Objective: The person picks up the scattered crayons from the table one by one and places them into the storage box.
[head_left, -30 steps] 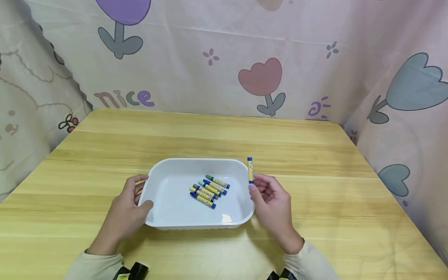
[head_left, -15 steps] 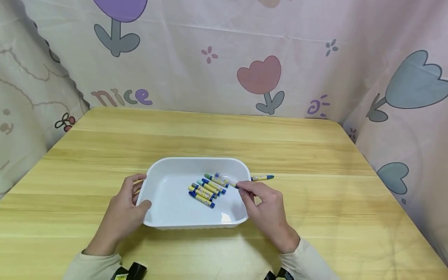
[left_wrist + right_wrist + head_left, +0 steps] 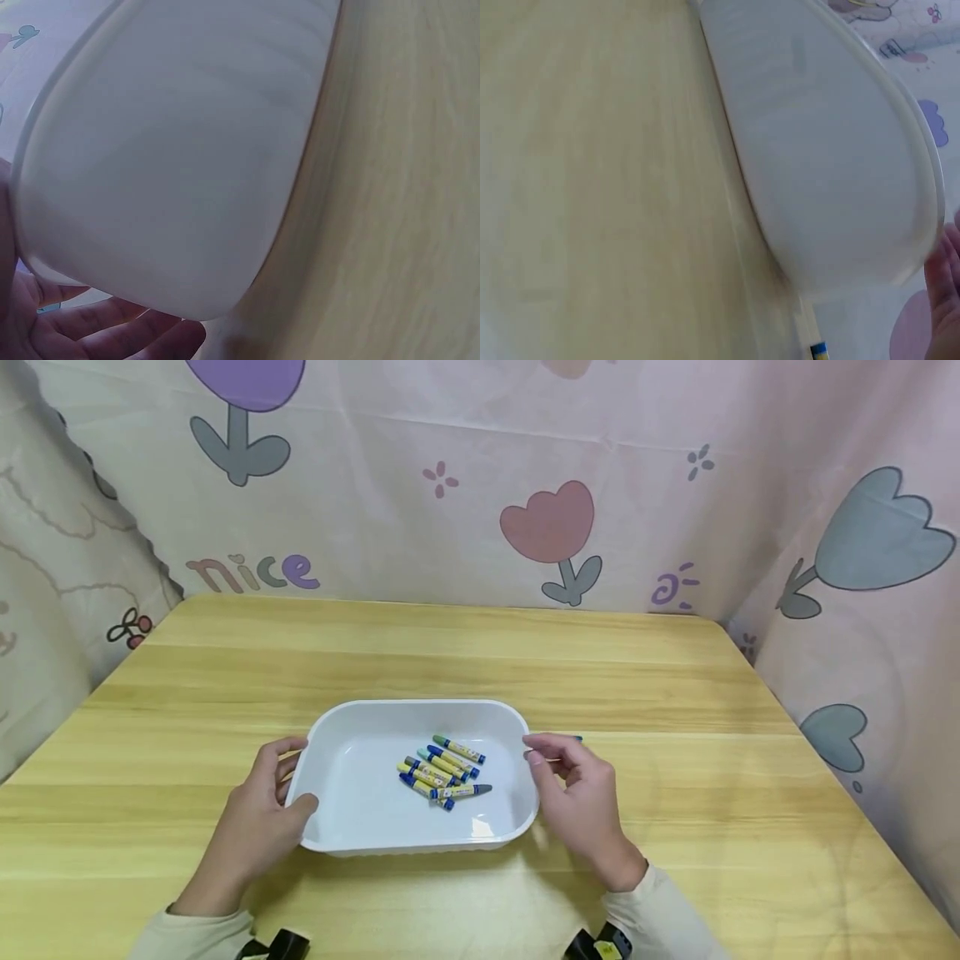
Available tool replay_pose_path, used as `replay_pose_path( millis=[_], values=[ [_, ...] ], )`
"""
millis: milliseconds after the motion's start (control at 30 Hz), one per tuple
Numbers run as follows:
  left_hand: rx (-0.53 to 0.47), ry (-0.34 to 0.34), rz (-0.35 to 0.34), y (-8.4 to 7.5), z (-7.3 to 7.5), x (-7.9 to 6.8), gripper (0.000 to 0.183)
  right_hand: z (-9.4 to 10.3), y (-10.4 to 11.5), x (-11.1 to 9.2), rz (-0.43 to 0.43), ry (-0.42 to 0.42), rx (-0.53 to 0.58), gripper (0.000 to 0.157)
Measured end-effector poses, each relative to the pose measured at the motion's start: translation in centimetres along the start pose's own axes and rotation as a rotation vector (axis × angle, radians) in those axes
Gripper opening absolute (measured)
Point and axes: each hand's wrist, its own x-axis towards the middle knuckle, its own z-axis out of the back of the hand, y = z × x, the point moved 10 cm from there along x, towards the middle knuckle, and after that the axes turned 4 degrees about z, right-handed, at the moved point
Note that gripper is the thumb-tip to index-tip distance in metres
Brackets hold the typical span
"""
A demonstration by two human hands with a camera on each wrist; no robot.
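My left hand (image 3: 258, 818) grips the left end of a white plastic tray (image 3: 352, 835), its thumb over the rim and its fingers against the outer wall. In the left wrist view those fingers (image 3: 127, 334) lie under the tray's corner. Several crayons (image 3: 457, 749) in yellow wrappers lie inside, right of the middle. One grey-tipped crayon (image 3: 468, 791) rests across the front ones. At the right rim, my right hand (image 3: 581, 802) has loosely bent fingers and holds nothing. Another crayon (image 3: 578, 739) lies on the table behind that hand, mostly hidden by it; its blue-banded end shows in the right wrist view.
The tray stands on a wood-grain table (image 3: 420, 647) near its front. A pale printed curtain (image 3: 375, 510) hangs along the back and both sides. Black wrist cameras (image 3: 288, 945) sit at both sleeves.
My right hand, which held a crayon upright beside the tray, has let it go inside and drawn back to the right rim. My left hand stays on the tray.
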Motion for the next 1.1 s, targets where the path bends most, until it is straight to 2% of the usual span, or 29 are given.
replay_pose_path(
  millis=[167,300,400,533,633,733,967,1100],
  values=[
    [-0.007,-0.002,-0.016,-0.2,0.0,-0.1,0.063,1.9,-2.6,0.1,-0.277,-0.119,0.171,0.024],
    [-0.007,0.000,-0.009,-0.1,0.0,-0.1,0.062,2.6,-4.9,-0.1,-0.527,-0.189,0.473,0.030],
    [-0.006,0.004,0.000,-0.1,0.0,-0.1,0.063,3.0,-6.2,-0.3,-0.674,-0.237,0.673,0.035],
    [-0.004,0.008,0.005,-0.1,0.0,-0.1,0.063,3.8,-7.6,-0.7,-0.804,-0.203,0.621,0.042],
    [-0.004,0.007,0.004,-0.2,0.0,0.0,0.063,4.0,-8.6,-1.1,-0.883,-0.121,0.542,0.049],
    [0.000,0.005,0.003,-0.2,0.0,0.0,0.063,3.9,-9.5,-1.7,-0.940,-0.035,0.514,0.054],
    [0.016,0.004,0.013,-0.1,0.0,0.0,0.064,3.0,-10.6,-2.6,-1.005,0.088,0.565,0.054],
    [0.011,0.007,0.016,0.0,0.0,0.0,0.064,2.6,-10.9,-2.6,-1.006,0.096,0.592,0.052]
  ],
)
